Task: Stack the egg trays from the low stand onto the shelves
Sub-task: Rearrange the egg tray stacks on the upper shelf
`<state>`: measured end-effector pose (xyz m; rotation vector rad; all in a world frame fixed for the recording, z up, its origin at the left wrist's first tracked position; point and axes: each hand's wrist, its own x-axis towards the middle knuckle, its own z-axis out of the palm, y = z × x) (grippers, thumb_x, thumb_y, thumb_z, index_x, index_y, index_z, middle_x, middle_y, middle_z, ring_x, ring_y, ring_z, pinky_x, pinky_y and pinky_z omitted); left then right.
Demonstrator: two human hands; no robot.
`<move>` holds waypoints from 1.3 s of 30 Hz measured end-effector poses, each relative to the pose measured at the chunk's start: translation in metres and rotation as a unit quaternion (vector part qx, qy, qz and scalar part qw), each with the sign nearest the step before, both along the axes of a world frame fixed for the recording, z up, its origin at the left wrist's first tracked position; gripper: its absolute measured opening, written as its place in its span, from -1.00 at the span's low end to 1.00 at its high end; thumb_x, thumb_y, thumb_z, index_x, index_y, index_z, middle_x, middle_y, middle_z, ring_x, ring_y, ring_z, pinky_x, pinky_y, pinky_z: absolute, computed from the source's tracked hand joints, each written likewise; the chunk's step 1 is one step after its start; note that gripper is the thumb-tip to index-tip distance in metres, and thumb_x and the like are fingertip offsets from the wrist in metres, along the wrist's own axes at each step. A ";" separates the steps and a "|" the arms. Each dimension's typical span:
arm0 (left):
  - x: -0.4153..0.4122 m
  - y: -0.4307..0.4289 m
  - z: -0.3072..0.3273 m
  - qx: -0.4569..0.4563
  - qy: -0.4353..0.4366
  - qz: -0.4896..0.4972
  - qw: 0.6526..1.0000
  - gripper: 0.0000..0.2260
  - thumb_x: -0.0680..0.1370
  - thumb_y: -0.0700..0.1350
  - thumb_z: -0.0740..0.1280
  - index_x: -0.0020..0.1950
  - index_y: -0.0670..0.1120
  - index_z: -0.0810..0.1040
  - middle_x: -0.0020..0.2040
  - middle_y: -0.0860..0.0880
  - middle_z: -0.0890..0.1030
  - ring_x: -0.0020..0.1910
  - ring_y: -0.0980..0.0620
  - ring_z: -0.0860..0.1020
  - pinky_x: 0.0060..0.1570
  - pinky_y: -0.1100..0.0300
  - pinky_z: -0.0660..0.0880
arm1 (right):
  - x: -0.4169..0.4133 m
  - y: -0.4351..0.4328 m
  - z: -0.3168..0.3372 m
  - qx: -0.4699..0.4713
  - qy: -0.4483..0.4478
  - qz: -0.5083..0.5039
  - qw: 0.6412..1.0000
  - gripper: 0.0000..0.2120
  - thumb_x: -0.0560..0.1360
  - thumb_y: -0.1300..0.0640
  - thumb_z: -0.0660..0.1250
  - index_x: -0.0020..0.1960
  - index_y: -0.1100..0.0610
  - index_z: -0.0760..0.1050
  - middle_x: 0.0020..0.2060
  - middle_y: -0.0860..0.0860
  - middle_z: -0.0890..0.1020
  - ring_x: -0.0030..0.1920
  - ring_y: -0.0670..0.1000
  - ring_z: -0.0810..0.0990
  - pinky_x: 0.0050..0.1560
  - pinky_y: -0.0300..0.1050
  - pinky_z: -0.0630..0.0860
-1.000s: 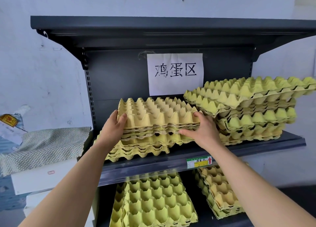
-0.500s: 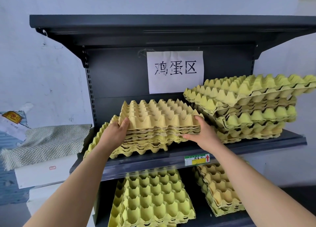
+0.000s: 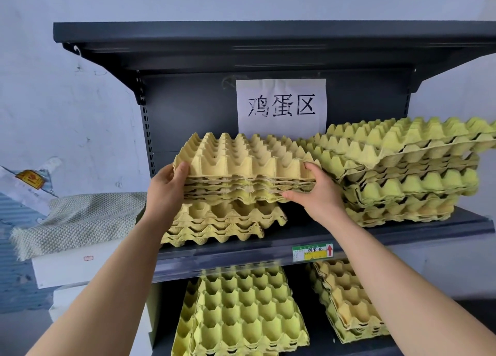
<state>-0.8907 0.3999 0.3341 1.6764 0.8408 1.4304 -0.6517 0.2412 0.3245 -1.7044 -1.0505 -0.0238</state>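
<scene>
You had a bundle of nested egg trays [image 3: 247, 167] at the left of the middle shelf [image 3: 402, 237], over the lower pile of trays [image 3: 222, 224]. Your left hand [image 3: 166, 186] gripped its left edge and your right hand [image 3: 319, 197] its right front corner, each with the thumb on the rim and the fingers curled beneath. The bundle sat skewed to the pile below, so the step probably called for turning it until the cups lined up, then lowering both sides together so that the trays nested instead of perching on their peaks. The right-hand pile [image 3: 408, 173] stood just beside your right hand and overhung at the top. You would have done well to keep that corner clear of it and to let go only once the bundle sat flat. Whether the bundle already rested on the pile or hung just above it could not be told, since your left hand covered that side. Its far edge and the count of trays were unclear. The low stand was out of view, the right-hand pile ran off the frame, and the trays on the bottom shelf [image 3: 241, 312] were cut off below.
</scene>
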 end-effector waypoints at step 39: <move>-0.046 0.034 -0.024 -0.136 0.041 -0.066 0.988 -0.30 0.61 0.24 0.15 0.59 0.01 -0.11 0.53 -0.21 0.22 0.48 -0.20 0.26 0.44 -0.21 0.24 | -0.069 0.004 -0.024 -0.023 -0.156 -0.010 0.987 -0.27 0.37 -0.21 0.45 0.46 -0.13 0.26 0.40 0.03 0.25 0.26 0.09 0.45 0.11 -0.17 0.40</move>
